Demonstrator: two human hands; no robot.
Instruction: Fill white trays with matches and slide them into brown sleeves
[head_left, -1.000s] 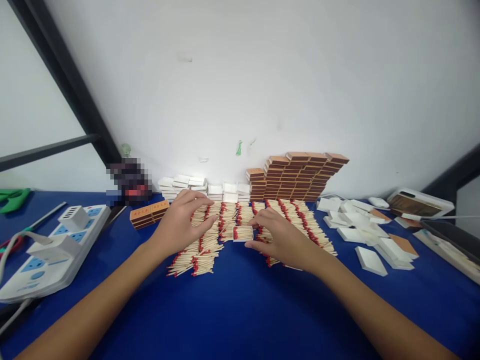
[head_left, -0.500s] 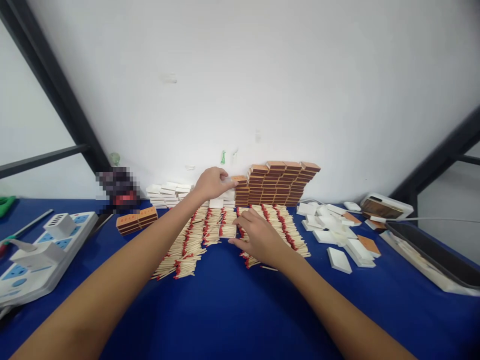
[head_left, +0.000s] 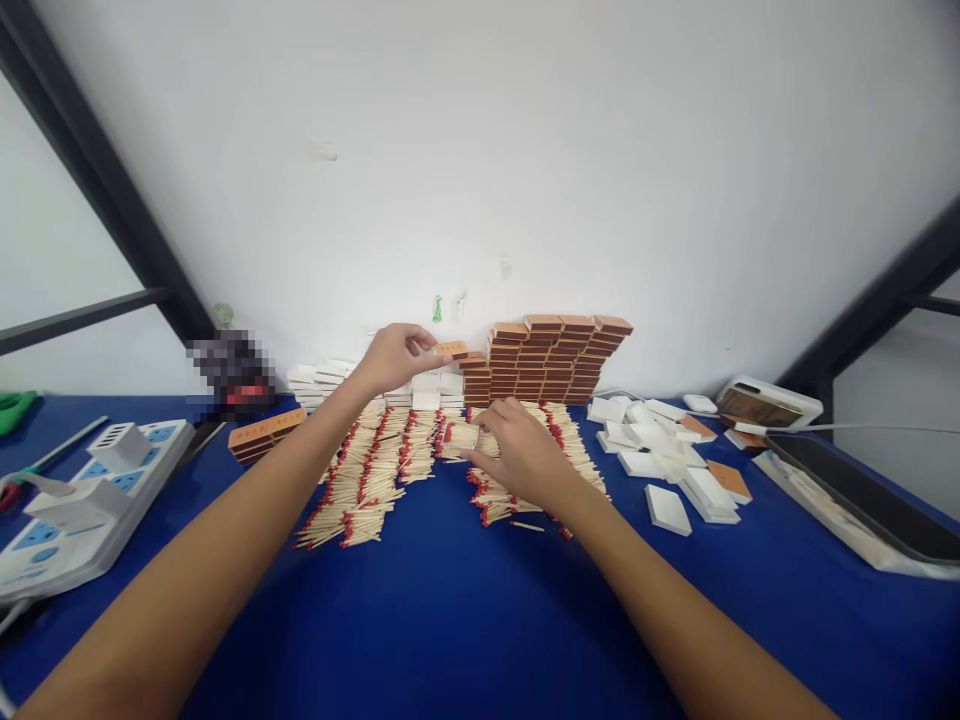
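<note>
L hand pinches an orange matchbox cover, held up just left of the tall orange box stack. R hand grips a small tray of matches, in front of the stack, w/ loose matches spread on the blue surface.

Orange matchbox sleeve — aloft, level
</note>
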